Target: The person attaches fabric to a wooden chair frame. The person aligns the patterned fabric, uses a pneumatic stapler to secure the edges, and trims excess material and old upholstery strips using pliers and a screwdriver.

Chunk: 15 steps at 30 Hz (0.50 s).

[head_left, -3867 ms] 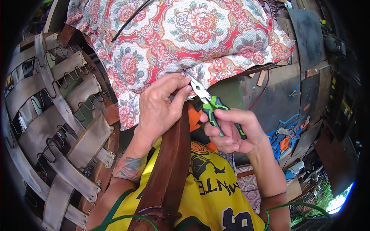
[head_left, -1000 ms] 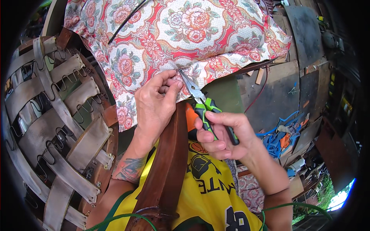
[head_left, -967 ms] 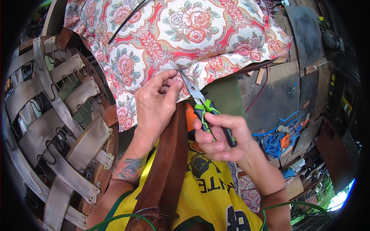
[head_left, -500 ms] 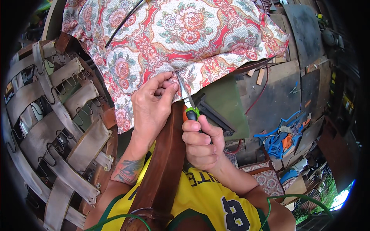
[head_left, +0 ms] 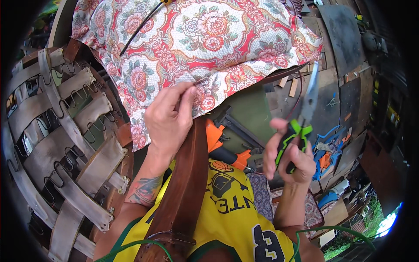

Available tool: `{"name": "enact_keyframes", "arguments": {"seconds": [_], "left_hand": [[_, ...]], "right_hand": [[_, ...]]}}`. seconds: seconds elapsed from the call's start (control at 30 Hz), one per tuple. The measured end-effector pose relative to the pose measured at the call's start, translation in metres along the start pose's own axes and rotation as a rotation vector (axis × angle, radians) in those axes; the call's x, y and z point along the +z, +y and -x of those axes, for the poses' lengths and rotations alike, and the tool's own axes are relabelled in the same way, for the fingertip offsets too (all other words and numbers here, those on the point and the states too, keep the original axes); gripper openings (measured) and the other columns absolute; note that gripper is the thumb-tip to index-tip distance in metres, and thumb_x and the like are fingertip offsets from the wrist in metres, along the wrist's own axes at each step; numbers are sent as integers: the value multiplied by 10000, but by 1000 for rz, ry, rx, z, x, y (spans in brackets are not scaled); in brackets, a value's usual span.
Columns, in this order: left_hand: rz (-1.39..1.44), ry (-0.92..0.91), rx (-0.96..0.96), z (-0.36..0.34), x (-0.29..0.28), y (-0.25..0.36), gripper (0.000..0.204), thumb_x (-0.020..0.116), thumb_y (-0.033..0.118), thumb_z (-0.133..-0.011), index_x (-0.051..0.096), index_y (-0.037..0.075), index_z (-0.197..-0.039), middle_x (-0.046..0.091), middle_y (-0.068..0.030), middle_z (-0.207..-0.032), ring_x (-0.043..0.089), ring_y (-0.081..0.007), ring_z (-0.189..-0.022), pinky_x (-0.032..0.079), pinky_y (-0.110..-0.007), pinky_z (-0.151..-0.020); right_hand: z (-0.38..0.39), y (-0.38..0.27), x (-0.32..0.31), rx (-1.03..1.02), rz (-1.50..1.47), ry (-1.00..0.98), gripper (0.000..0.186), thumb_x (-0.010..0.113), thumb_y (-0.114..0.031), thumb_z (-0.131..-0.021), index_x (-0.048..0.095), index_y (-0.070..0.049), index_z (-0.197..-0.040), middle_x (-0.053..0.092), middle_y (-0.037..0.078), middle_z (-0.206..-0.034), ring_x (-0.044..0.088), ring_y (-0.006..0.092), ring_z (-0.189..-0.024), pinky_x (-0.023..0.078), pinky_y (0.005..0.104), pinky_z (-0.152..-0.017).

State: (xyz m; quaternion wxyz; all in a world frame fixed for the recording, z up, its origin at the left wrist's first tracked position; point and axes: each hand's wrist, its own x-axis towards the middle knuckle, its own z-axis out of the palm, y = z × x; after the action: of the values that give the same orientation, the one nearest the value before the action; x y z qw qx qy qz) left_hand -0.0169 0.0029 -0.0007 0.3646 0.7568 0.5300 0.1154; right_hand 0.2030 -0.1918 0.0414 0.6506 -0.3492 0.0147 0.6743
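Floral upholstery fabric [head_left: 209, 32], white and red with roses, lies over a padded piece in front of me. Against its lower part rests my left hand [head_left: 170, 111], thumb and forefinger pinched together; what they hold, if anything, is too small to make out. Out to the right, apart from the fabric, my right hand [head_left: 290, 153] grips long-nose pliers [head_left: 305, 118] by their black and green handles. The steel jaws point up and away, slightly blurred. Between my hands runs a curved brown wooden rail [head_left: 185, 179], reaching toward my body from under the fabric's edge.
An orange and black stapler-like tool [head_left: 218, 144] lies right of the rail. At the left stands a frame with woven webbing straps [head_left: 48, 126] and wire springs. A screwdriver-like tool with a dark shaft [head_left: 142, 28] lies on the fabric. Blue straps [head_left: 325, 150] lie far right.
My right hand has drawn the pliers away from the fabric, rightward, with the jaws now raised. The orange tool has come into sight. My left hand has barely shifted.
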Motion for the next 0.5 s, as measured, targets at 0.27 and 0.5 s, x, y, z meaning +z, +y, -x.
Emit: {"name": "enact_keyframes", "arguments": {"seconds": [0.27,0.5], "left_hand": [[-243,224,414,-39,-7,-13,306,890,205,-831,819,155,-1123,692,-74,-1216,614,-298,-1103,429,-436,-1022],[-88,212,424,-78,-22,-9,291,810,150,-923,775,102,-1208,728,-124,-1192,677,-286,-1093,495,-413,-973]], "right_hand": [[-18,-29,22,-135,1197,469,556,731,-128,-1029,561,9,-1541,739,135,-1133,677,182,-954,562,344,-831],[-196,-53,60,-1036,1962,-37,459,801,-94,-964,685,14,-1395,751,137,-1058,694,180,-904,547,332,-807]]}}
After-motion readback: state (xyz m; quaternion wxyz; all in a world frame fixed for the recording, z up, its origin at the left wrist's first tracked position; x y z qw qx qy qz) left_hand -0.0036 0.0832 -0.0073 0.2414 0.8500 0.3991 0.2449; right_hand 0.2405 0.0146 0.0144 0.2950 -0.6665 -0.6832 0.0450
